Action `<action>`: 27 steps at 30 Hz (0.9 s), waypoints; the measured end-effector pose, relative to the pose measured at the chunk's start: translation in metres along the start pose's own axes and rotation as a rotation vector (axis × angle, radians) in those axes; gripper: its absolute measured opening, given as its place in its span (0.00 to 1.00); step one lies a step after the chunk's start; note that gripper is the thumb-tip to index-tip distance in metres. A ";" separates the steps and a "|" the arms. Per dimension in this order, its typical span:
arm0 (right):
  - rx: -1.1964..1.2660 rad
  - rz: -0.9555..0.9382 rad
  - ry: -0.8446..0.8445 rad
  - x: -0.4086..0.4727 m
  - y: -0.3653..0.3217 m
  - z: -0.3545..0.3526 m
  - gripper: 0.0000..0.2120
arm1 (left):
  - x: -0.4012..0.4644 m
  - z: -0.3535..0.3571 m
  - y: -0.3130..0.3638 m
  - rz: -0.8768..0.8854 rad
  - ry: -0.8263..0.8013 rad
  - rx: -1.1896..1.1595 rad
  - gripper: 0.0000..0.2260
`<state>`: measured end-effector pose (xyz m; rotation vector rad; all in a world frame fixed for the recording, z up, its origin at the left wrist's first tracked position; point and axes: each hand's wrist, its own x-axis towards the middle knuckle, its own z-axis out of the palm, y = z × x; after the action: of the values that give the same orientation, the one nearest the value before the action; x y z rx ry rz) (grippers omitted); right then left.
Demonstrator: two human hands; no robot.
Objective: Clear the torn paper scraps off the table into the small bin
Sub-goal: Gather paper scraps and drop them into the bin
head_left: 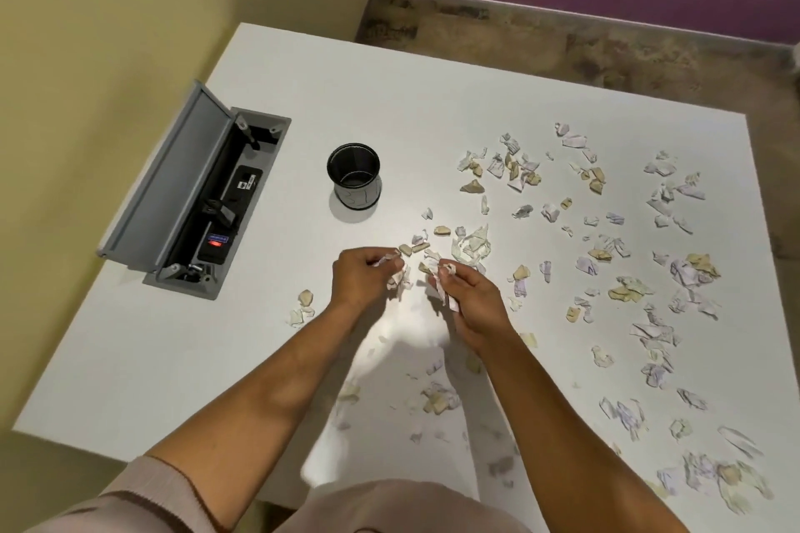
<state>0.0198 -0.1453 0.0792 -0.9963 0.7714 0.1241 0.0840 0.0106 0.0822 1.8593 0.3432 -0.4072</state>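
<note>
Torn paper scraps [623,255], white, lilac and tan, lie scattered over the right half of the white table [381,100]. A small black mesh bin [354,175] stands upright left of them, and it looks empty. My left hand [361,277] is closed around a few scraps just below the bin. My right hand [469,299] holds a bunch of scraps close beside it. A small heap of scraps [469,245] sits just beyond my fingertips. More scraps [437,396] lie between my forearms.
An open grey cable box [195,203] with sockets is set into the table at the left, its lid raised. Two scraps [303,307] lie left of my left wrist. The table's far edge meets a brown floor [562,43] and a purple wall.
</note>
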 end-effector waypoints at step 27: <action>-0.272 -0.109 0.012 0.101 -0.080 0.143 0.08 | 0.145 -0.061 0.083 0.327 0.038 0.503 0.12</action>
<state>0.2036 -0.1010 0.1153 -1.2960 0.7212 0.1314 0.2563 0.0475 0.1069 2.3675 -0.0521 -0.2445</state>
